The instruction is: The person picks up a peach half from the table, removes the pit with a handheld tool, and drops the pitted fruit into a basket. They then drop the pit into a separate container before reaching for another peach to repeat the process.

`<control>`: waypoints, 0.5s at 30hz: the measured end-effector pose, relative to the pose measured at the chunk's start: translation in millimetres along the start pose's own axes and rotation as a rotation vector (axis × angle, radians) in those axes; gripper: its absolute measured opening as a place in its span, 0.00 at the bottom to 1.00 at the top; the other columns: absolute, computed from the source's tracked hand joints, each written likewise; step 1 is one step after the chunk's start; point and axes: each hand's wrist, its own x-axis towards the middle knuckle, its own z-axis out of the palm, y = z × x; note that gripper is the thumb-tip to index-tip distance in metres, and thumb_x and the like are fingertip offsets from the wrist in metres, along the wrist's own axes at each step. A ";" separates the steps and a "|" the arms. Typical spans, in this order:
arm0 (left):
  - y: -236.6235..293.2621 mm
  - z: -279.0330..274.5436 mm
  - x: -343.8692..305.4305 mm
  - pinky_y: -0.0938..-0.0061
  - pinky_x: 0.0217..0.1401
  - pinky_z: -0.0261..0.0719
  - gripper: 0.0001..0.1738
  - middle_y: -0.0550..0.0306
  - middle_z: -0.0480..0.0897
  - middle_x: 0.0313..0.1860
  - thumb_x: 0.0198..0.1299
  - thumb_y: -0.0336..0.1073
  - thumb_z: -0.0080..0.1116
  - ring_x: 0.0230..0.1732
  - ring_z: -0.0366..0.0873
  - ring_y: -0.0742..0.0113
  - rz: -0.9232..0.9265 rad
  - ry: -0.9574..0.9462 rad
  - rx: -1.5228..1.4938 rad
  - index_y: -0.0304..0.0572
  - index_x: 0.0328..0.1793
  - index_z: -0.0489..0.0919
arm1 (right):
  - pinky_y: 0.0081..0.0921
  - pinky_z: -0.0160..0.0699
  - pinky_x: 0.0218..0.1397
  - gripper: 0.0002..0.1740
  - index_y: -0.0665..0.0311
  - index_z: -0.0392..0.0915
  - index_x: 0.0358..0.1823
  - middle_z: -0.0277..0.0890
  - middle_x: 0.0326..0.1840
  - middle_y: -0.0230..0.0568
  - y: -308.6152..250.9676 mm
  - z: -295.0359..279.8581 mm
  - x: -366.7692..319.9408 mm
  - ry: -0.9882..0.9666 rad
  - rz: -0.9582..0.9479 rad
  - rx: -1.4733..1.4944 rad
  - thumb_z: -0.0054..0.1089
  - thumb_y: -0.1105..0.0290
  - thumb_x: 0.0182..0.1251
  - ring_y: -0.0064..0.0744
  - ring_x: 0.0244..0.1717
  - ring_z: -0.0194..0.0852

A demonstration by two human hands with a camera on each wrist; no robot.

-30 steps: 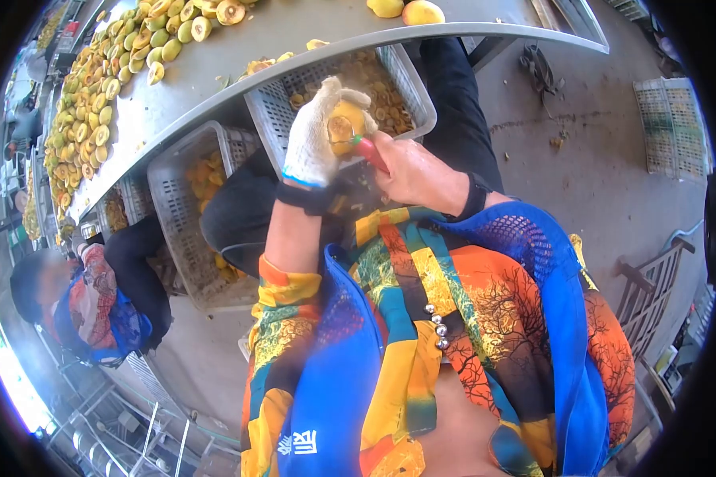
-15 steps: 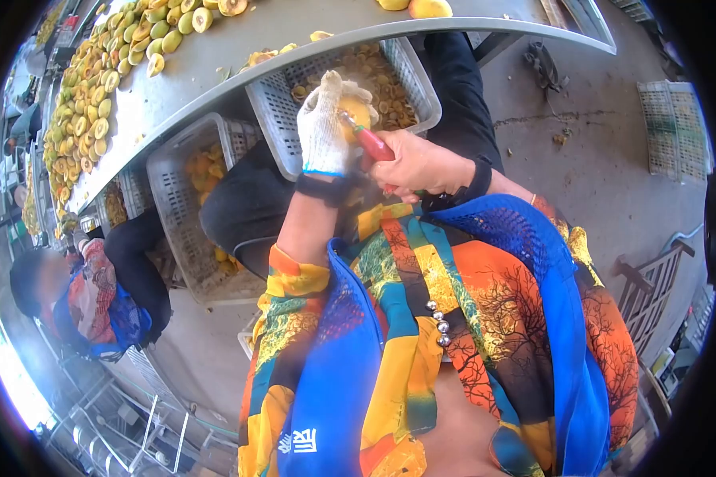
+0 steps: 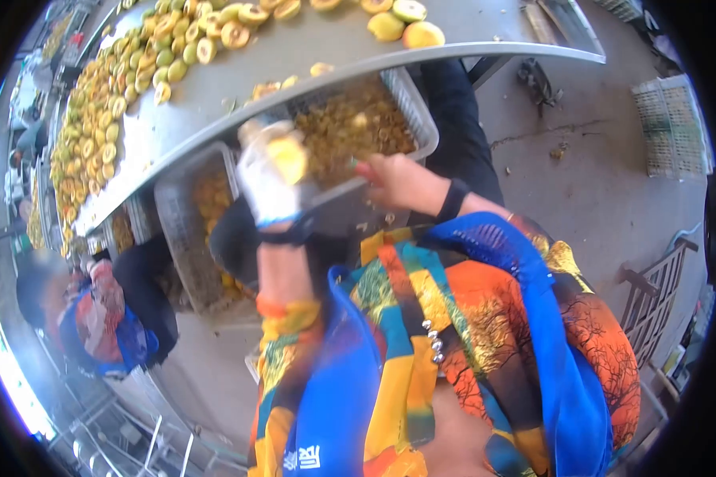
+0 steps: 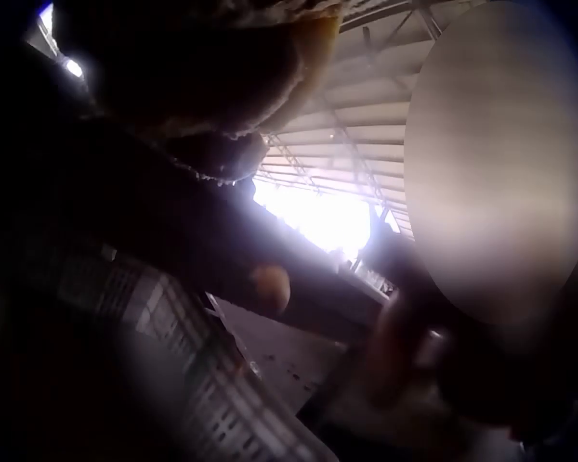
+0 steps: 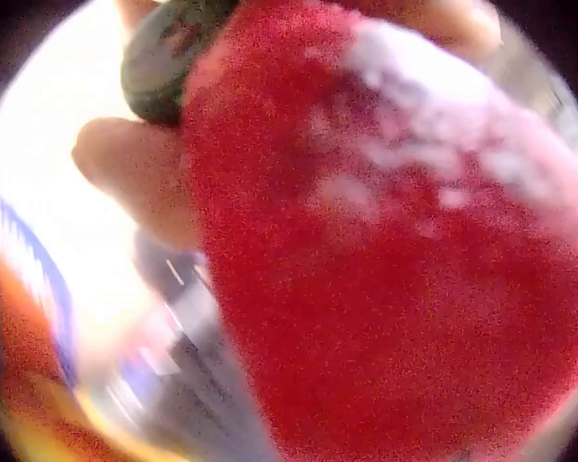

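Note:
My left hand (image 3: 264, 179), in a white knit glove and blurred by motion, grips a yellow peach half (image 3: 289, 160). It is over the left side of a grey plastic crate (image 3: 427, 127) filled with brownish fruit scraps. In the left wrist view the peach half's yellow edge (image 4: 318, 58) shows at the top, mostly dark. My bare right hand (image 3: 410, 184) holds a red-handled pitting tool (image 3: 364, 169) near the crate's front edge, apart from the peach. The right wrist view shows the thick red handle (image 5: 385, 269) and its green collar (image 5: 164, 63) close up.
A metal table (image 3: 215, 87) above the crate carries many halved peaches (image 3: 95, 143). Another crate (image 3: 184, 262) with yellow fruit stands to the left, near a seated person (image 3: 107, 318). A white crate (image 3: 668, 127) and a wooden rack (image 3: 652, 294) are at the right.
My left hand has swung left and slightly down with the peach half, away from the tool that was at the fruit. The right hand has stayed nearby, still gripping the tool.

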 end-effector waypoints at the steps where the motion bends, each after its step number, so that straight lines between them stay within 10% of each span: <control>1: 4.8 -27.9 7.9 0.81 0.28 0.74 0.21 0.55 0.80 0.27 0.70 0.43 0.44 0.25 0.76 0.72 0.103 0.039 0.093 0.33 0.36 0.80 | 0.43 0.76 0.35 0.13 0.68 0.70 0.40 0.75 0.26 0.59 -8.6 -8.5 -1.1 -0.046 0.085 -0.080 0.59 0.71 0.55 0.57 0.31 0.77; 4: 44.6 -94.9 3.3 0.79 0.30 0.75 0.21 0.55 0.82 0.28 0.65 0.46 0.52 0.28 0.77 0.71 0.127 0.233 0.239 0.32 0.38 0.82 | 0.42 0.77 0.36 0.11 0.65 0.72 0.40 0.77 0.27 0.56 -22.8 -38.9 2.5 0.061 -0.035 -0.005 0.58 0.72 0.56 0.54 0.32 0.78; 7: 50.8 -175.1 0.3 0.69 0.50 0.74 0.25 0.49 0.83 0.44 0.58 0.52 0.56 0.43 0.81 0.57 0.190 0.421 1.207 0.38 0.50 0.81 | 0.35 0.76 0.40 0.10 0.61 0.74 0.39 0.76 0.33 0.45 -19.0 -80.6 25.8 0.364 -0.187 -0.260 0.57 0.74 0.53 0.45 0.37 0.77; 15: 31.5 -198.0 -44.7 0.78 0.38 0.73 0.15 0.58 0.81 0.32 0.62 0.37 0.55 0.32 0.73 0.75 0.102 0.392 0.838 0.29 0.43 0.80 | 0.38 0.75 0.44 0.23 0.66 0.74 0.41 0.78 0.35 0.54 68.9 -188.9 146.1 0.418 0.231 -0.516 0.61 0.54 0.54 0.48 0.41 0.78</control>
